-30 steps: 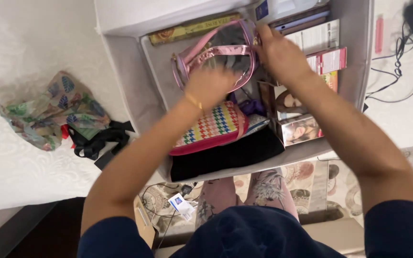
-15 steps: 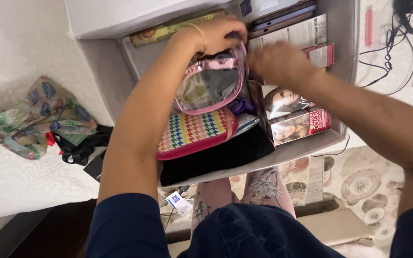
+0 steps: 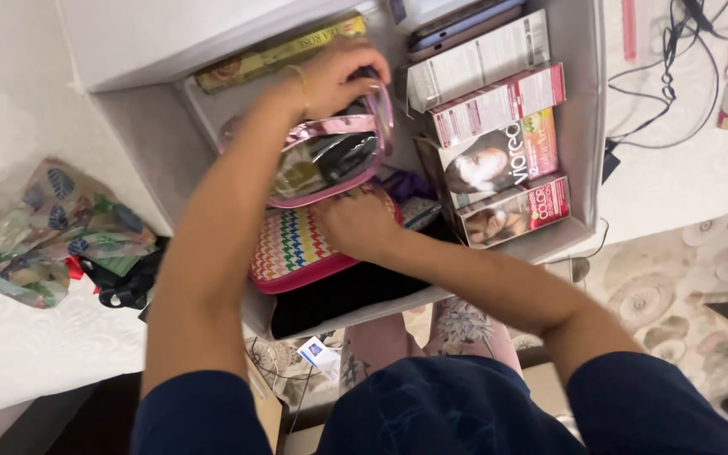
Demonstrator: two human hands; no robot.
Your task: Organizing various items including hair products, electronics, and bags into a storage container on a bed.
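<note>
A grey fabric storage box (image 3: 581, 126) sits on a white bedspread. My left hand (image 3: 334, 76) grips the top of a clear pouch with shiny pink trim (image 3: 326, 164), standing it upright in the box. My right hand (image 3: 355, 223) rests fingers-down on a pouch with a multicoloured houndstooth pattern and pink edge (image 3: 292, 248), just below the clear pouch. A black flat bag (image 3: 347, 291) lies at the box's near edge. Several hair-dye cartons (image 3: 499, 160) stand packed along the right side.
A long yellow-green carton (image 3: 275, 52) lies at the box's far wall. A leaf-print cloth bag with black straps (image 3: 52, 232) lies on the bedspread to the left. Black cables (image 3: 676, 76) and small items sit to the right. Patterned carpet (image 3: 676, 270) is below.
My right hand has moved from the top right of the clear pouch down onto the houndstooth pouch. My left hand went up to the clear pouch's top. The view shifted right.
</note>
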